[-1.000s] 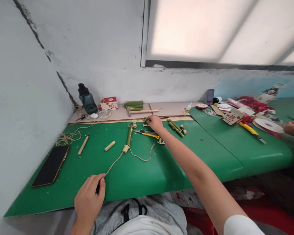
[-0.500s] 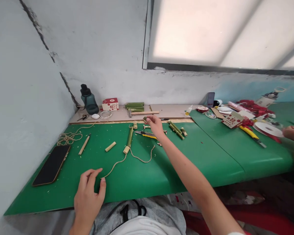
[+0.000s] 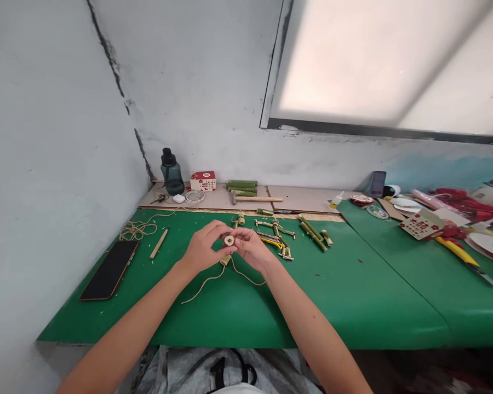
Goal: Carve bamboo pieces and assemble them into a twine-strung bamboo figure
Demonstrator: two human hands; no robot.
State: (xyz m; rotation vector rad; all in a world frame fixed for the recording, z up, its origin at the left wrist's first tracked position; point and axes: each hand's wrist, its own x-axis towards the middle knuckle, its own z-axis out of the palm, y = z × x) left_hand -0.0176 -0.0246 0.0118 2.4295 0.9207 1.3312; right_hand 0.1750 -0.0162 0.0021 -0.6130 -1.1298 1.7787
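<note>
Hands (image 3: 203, 246) (image 3: 251, 247) hold bamboo piece (image 3: 229, 241); bottle (image 3: 173, 178) capped, contents unclear.

Head view — forward, down over table (image 3: 353, 306)

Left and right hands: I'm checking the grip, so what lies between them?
In the head view, a small round piece with a hole in its end lies between the left hand and the right hand, touched by both.
</note>
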